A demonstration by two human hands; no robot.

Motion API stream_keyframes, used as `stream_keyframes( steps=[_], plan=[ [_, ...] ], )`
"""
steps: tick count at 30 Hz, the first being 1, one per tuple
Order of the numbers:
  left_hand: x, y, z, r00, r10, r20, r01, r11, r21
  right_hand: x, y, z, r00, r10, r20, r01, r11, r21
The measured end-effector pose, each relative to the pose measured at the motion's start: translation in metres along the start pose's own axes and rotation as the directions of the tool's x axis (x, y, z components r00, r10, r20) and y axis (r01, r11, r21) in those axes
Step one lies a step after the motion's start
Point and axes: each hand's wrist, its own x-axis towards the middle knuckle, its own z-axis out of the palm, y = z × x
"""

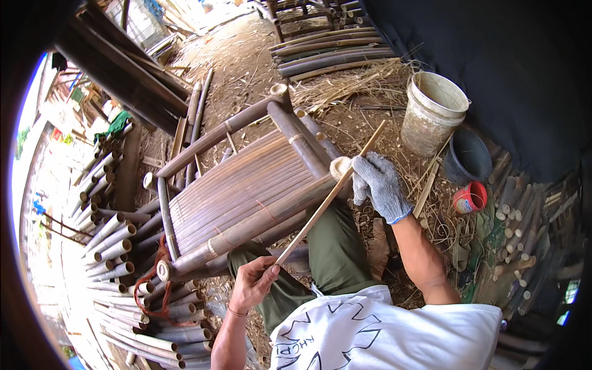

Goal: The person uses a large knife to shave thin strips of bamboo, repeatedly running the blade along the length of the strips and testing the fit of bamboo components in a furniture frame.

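A long, thin bamboo strip (314,217) slants across my lap. Its lower end is pinched in my bare left hand (251,283). Farther up, my right hand (380,185), in a grey knitted glove with a blue cuff, closes on the same strip, and the tip sticks out past the fingers. Beyond the strip stands a bamboo frame (246,231) of thick dark poles, its near rail beside my knees. A panel of slender bamboo slats (240,191) fills the frame. The right hand is close to the frame's cut pole end (340,168).
At the right stand a dirty white bucket (431,114), a dark bucket (468,157) and a small red pail (470,198). Cut bamboo poles (117,246) are stacked at the left, more (518,240) at the right. Shavings (345,86) litter the ground near a far pole pile (333,52).
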Motion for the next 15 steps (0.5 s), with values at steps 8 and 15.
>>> stream_keyframes(
  steps=[8,15],
  plan=[
    [-0.006,-0.016,-0.052,0.932,0.287,-0.222,-0.135,0.841,0.523,-0.015,-0.001,0.060,0.991,-0.125,0.052,0.135,0.880,-0.455],
    [0.092,0.018,-0.129,0.758,0.620,-0.204,-0.094,0.413,0.906,0.030,-0.030,0.106,0.528,-0.640,0.558,0.580,-0.208,-0.788]
  ],
)
